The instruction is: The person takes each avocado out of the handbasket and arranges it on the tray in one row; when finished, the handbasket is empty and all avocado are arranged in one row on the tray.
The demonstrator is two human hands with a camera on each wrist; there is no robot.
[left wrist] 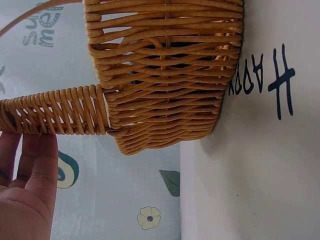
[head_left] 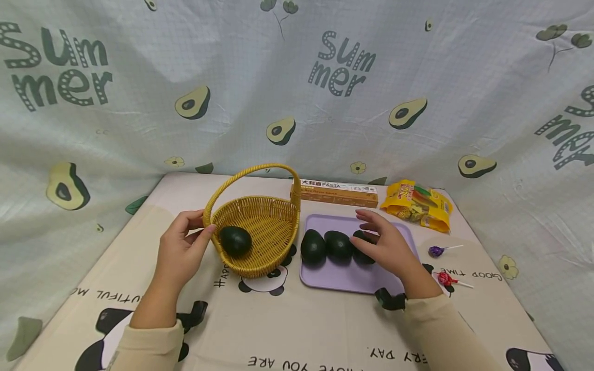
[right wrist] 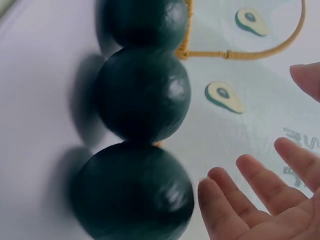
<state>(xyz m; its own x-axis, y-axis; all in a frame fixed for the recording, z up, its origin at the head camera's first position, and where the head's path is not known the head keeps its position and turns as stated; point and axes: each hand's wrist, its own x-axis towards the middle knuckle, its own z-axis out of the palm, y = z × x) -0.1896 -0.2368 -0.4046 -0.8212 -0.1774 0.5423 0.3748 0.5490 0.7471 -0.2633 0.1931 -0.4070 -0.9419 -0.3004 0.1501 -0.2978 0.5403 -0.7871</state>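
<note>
- Head view: a wicker basket (head_left: 266,232) with a tall looped handle is seen left of centre on the printed tablecloth (head_left: 297,330); one dark green avocado (head_left: 235,240) lies inside it, toward its near left wall.
- The left hand (head_left: 182,252) is set against the basket's left rim, thumb tip touching the weave just beside the handle's base; the fingers are loosely curved and are not closed around anything.
- Left wrist view: the basket's side wall and the handle (left wrist: 55,111) are shown close up; the left hand's fingers (left wrist: 40,170) are held straight and together just below the handle, and contact with it cannot be told from this angle.
- A lilac tray (head_left: 325,278) lies just right of the basket, holding three avocados in a row: left (head_left: 313,247), middle (head_left: 339,245), and a rightmost one (head_left: 363,247) partly covered by the right hand (head_left: 387,246).
- The right hand hovers over that rightmost avocado, fingers spread and slightly bent; no grip is seen.
- Right wrist view: the three fruits touch in a line, the nearest (right wrist: 132,192) somewhat blurred; the fingertips (right wrist: 220,200) are fanned apart beside it, not touching.
- At the far edge, a pasta box (head_left: 339,192) and a yellow snack bag (head_left: 417,205) are noted.
- Right of the tray, a purple lollipop (head_left: 436,251) and a red lollipop (head_left: 444,279) lie on the cloth.
</note>
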